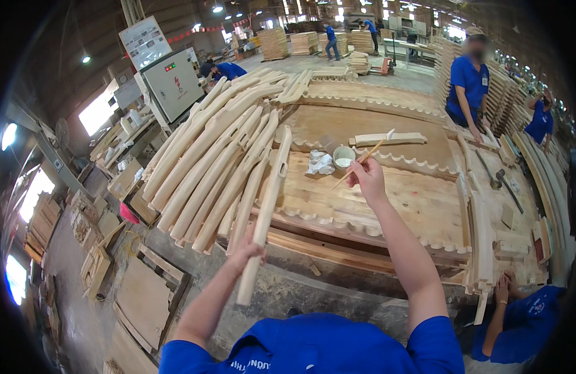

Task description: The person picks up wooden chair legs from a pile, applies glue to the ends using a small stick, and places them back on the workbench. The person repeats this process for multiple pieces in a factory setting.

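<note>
My left hand (246, 252) grips the near end of a long curved wooden piece (269, 199) that has a slot near its far end. It lies at the right edge of a pile of similar curved wooden pieces (207, 149). My right hand (366, 176) holds a thin wooden stick (363, 160) whose white tip points up and to the right. Just left of that hand stand a small white cup of glue (344, 156) and a crumpled white rag (319, 163), on stacked wooden panels with scalloped edges (419, 206).
A person in blue (467, 84) stands at the far side of the bench; another crouches at lower right (525, 318). A short wooden block (391, 139) lies beyond the cup. A grey control cabinet (172, 84) stands at the back left. Wood offcuts (144, 293) litter the floor.
</note>
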The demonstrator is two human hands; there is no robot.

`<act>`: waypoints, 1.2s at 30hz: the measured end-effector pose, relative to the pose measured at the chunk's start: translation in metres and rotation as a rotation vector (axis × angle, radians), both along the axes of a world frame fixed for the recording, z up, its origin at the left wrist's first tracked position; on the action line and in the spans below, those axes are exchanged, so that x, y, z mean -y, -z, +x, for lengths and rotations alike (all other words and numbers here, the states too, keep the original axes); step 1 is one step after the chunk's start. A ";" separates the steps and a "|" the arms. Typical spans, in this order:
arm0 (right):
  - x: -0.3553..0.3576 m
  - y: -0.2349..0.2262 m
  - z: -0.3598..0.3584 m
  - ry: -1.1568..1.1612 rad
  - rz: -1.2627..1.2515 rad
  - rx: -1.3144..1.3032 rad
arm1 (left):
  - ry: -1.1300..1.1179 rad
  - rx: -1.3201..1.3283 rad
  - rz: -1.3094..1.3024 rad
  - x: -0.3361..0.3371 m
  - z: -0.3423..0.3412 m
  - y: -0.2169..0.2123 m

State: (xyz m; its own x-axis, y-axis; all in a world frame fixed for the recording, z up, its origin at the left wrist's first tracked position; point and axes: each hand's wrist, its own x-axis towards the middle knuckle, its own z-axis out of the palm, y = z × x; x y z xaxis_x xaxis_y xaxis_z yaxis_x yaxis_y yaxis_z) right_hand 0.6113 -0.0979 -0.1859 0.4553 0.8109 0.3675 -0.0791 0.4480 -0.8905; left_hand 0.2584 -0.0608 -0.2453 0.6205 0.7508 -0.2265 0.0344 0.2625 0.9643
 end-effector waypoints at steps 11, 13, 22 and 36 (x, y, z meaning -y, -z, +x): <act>-0.012 0.017 -0.038 -0.172 -0.222 0.120 | 0.262 0.458 -0.430 0.004 -0.018 0.133; -0.014 0.016 -0.041 -0.192 -0.299 0.212 | 0.175 0.478 -0.432 0.003 -0.018 0.146; -0.022 0.019 -0.033 -0.036 -0.534 0.659 | 0.092 0.286 -0.300 -0.006 -0.015 0.146; -0.080 -0.054 -0.062 0.115 -0.163 0.685 | 0.041 0.139 -0.370 0.015 -0.025 0.063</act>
State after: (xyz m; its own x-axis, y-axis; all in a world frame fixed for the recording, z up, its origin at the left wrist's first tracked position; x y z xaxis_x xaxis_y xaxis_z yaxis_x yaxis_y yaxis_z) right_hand 0.5494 -0.0179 -0.1321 0.2512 0.8409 0.4794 0.5622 0.2764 -0.7795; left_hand 0.2334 -0.0755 -0.3086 0.6918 0.6081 -0.3894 -0.0718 0.5945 0.8009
